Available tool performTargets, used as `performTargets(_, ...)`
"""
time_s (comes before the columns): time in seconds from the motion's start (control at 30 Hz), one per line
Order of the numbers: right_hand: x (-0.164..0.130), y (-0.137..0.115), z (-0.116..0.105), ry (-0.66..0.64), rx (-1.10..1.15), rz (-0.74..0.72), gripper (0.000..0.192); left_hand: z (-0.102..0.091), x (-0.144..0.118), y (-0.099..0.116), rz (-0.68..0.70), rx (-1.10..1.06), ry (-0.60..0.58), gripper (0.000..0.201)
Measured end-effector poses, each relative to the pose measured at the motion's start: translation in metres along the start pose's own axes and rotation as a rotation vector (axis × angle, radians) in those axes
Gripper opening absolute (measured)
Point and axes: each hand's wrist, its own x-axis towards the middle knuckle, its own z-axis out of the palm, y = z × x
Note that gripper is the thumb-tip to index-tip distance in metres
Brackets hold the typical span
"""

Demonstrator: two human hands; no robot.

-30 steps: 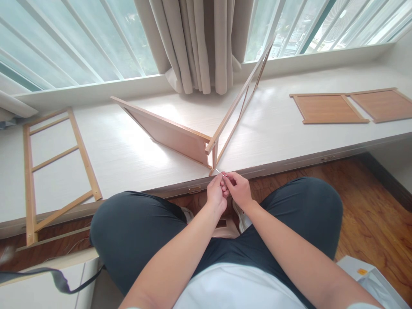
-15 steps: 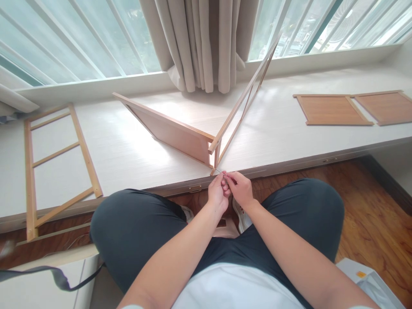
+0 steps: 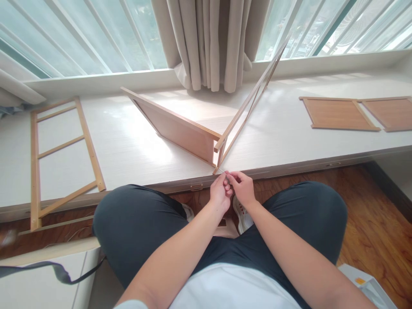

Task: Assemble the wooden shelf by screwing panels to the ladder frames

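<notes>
Close together at the front edge of the white ledge [image 3: 144, 167], my left hand [image 3: 221, 193] and my right hand [image 3: 243, 189] are both closed. Their fingertips pinch a thin metal rod [image 3: 221, 170], whose kind I cannot make out. Its tip points at the lower corner of an open wooden frame [image 3: 240, 112], which stands on edge and slants toward the window. Beside that corner, a wooden panel with a raised border [image 3: 180, 136] also stands on edge, so the two form a V. The fingers hide the rod's near end.
A ladder-like wooden frame [image 3: 61, 146] lies at the left, overhanging the ledge. Two flat wooden panels [image 3: 341, 113] lie at the right. A beige curtain [image 3: 206, 47] hangs behind. A white box [image 3: 370, 283] is on the floor at the lower right.
The whole scene has shifted slightly right in view as the head turned. My hands keep the same pinch on the rod at the corner; the wooden pieces stand as before.
</notes>
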Motion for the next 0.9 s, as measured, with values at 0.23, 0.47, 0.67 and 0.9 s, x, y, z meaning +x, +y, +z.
performTargets(0.23, 0.007, -0.002, -0.001, -0.209, 0.368, 0.365, 0.047, 0.001, -0.001, 0.0, 0.006, 0.006, 0.029, 0.025)
performTargets(0.47, 0.012, -0.005, -0.003, -0.329, 0.535, 0.56, 0.041, 0.0, -0.003, 0.003, -0.004, 0.028, 0.038, 0.019)
performTargets(0.67, 0.009, -0.003, -0.001, -0.307, 0.48, 0.52, 0.044, -0.001, -0.002, 0.002, -0.003, 0.041, 0.032, 0.023)
performTargets(0.9, 0.001, -0.005, -0.001, -0.131, 0.186, 0.244, 0.038, -0.002, -0.002, 0.001, -0.006, 0.059, 0.037, 0.035)
